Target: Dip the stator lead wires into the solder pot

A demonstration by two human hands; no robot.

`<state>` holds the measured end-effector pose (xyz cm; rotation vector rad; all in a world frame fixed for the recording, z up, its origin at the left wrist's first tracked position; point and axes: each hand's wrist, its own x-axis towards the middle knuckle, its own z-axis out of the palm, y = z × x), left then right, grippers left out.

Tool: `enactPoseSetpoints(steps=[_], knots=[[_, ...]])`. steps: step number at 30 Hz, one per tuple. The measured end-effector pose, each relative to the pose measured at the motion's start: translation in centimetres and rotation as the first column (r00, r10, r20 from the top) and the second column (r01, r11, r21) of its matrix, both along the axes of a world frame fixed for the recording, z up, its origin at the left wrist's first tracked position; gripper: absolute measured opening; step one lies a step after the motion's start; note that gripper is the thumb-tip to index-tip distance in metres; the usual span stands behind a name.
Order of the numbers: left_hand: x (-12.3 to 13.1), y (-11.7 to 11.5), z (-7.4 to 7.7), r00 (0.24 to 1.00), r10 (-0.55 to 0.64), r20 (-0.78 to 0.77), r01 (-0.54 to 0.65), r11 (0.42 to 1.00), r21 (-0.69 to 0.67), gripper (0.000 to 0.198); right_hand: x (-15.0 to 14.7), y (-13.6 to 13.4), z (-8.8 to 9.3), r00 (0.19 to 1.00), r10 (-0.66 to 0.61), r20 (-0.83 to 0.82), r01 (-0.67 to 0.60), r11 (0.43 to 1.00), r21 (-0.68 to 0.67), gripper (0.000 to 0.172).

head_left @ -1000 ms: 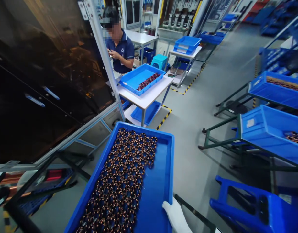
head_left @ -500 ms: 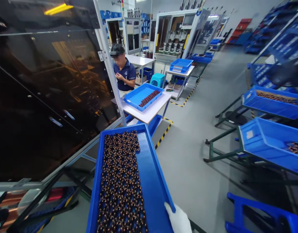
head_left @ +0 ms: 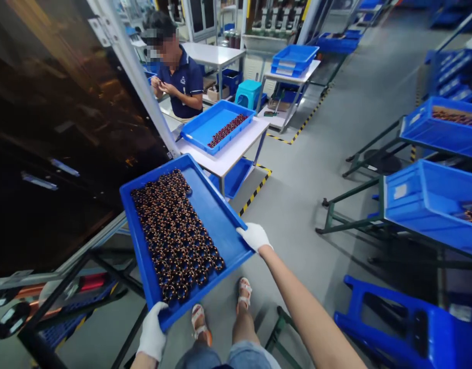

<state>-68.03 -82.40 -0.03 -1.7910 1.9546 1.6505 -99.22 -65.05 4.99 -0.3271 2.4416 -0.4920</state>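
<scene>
A shallow blue tray [head_left: 224, 220] is held out in front of me at a slant. Copper-wound rings [head_left: 178, 230] cover its left part in close rows, while its right strip shows bare blue. My left hand [head_left: 152, 333], in a white glove, grips the tray's near left corner. On the right rim, close to the near right corner, my right hand [head_left: 254, 237] is closed, also white-gloved. The fingers of both hands are partly hidden under or behind the rim.
Ahead, a white table [head_left: 239, 148] bears another blue tray [head_left: 193, 134] with rings; a co-worker [head_left: 184, 77] sits behind it. A dark-panelled machine [head_left: 47, 128] stands left. Blue bins [head_left: 405, 205] on green stands and a blue stool [head_left: 397, 312] line the right.
The view has tilted down, bringing my left hand, forearm and feet into sight. The tray has turned, its far end swinging left. Both hands now show on it.
</scene>
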Motion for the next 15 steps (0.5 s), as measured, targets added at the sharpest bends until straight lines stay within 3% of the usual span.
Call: enactPoseSetpoints(steps=[9, 12, 15], knots=[[-6.4, 1.6, 1.8, 0.998, -0.066, 0.01, 0.066, 0.98, -0.186, 0.041, -7.5, -2.2, -0.2, 0.978, -0.151, -0.141, 0.111, 0.96, -0.257, 0.03], [-7.8, 1.6, 1.8, 0.998, -0.041, 0.046, 0.049, 0.981, -0.188, 0.036, -9.0, -2.7, -0.3, 0.952, -0.257, -0.168, 0.179, 0.908, -0.379, 0.032], [-8.9, 1.3, 1.3, 0.997, 0.008, 0.083, 0.008, 0.981, -0.192, 0.019, -7.5, -3.2, -0.9, 0.892, -0.416, -0.173, 0.287, 0.821, -0.494, 0.033]])
